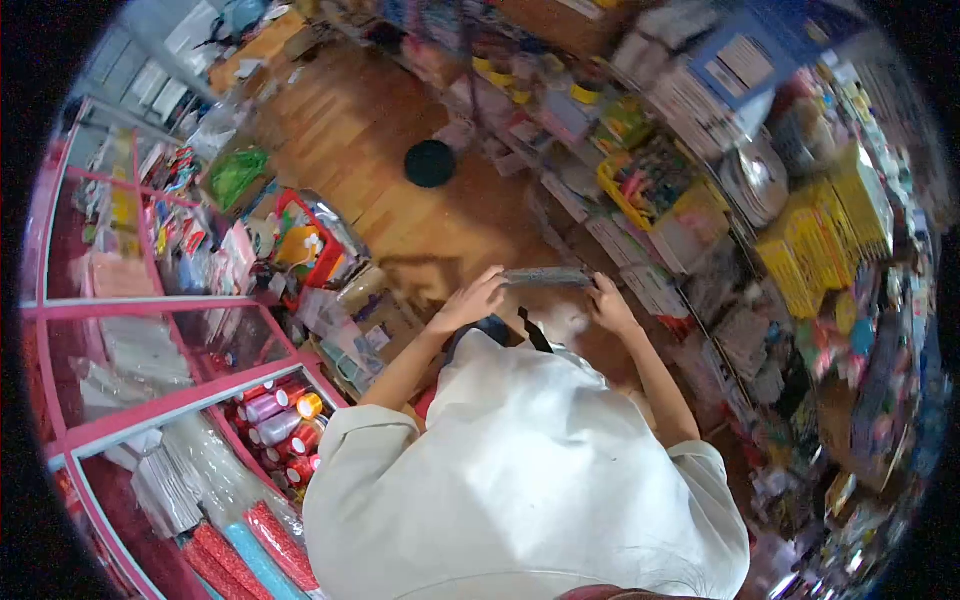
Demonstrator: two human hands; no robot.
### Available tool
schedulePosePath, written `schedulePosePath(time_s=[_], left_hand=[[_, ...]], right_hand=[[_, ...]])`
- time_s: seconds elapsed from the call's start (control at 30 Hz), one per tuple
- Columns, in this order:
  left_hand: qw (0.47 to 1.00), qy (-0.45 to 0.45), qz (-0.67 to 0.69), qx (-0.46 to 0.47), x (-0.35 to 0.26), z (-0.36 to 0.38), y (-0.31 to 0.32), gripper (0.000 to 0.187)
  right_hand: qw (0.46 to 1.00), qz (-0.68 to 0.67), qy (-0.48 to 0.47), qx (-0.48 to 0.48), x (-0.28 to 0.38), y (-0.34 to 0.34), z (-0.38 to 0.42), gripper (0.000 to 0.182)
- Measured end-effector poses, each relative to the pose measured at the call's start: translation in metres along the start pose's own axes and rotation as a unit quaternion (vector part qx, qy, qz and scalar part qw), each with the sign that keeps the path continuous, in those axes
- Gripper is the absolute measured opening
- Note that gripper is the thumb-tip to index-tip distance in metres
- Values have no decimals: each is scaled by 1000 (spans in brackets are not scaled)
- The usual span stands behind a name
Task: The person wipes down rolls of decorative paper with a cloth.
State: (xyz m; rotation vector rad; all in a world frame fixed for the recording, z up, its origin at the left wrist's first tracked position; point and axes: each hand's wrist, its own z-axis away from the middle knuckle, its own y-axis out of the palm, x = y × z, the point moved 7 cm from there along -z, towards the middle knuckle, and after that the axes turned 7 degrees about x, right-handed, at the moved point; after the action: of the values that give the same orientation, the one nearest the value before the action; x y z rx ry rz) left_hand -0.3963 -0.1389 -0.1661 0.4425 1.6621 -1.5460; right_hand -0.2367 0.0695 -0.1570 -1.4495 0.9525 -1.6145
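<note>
A flat, dark grey item (546,276) stretches between my two hands in front of the white shirt. My left hand (478,300) grips its left end, fingers closed on the edge. At the other end, my right hand (608,303) holds it with the fingers closed round the corner. What exactly the item is cannot be made out. A black strap (534,330) hangs just below it, against the white shirt (540,450).
Pink-framed glass cases (180,303) with ribbon spools (283,420) stand at the left. Beside the aisle are a red basket (325,250) and cardboard boxes. A dark round stool (429,163) stands on the wooden floor (350,140). Packed shelves with a yellow basket (622,200) line the right.
</note>
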Motion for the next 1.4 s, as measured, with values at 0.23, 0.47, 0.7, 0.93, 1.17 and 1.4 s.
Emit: schedulePosePath(time_s=[0.23,0.47,0.7,0.93,1.17,1.4], left_hand=[[939,-47,163,-299,4,12,-121,18],[943,-104,157,-273,3,29,-171,44],[904,-138,175,-364,41,36,-203,59],[878,-155,136,-431,82,14,-251,31],[834,-127,292,-450,106,-33,-299,34],[850,-171,236,-438,165,-62,-368,34]], right_hand=[[950,-300,56,-64,49,-28,-114,21],[939,-328,-100,-1,172,-62,-230,57],[866,-450,-78,205,200,-43,-308,63],[805,-489,-120,315,180,-54,-390,53],[782,-548,-62,291,145,-87,-477,70],[810,-501,5,306,137,-29,-550,50]])
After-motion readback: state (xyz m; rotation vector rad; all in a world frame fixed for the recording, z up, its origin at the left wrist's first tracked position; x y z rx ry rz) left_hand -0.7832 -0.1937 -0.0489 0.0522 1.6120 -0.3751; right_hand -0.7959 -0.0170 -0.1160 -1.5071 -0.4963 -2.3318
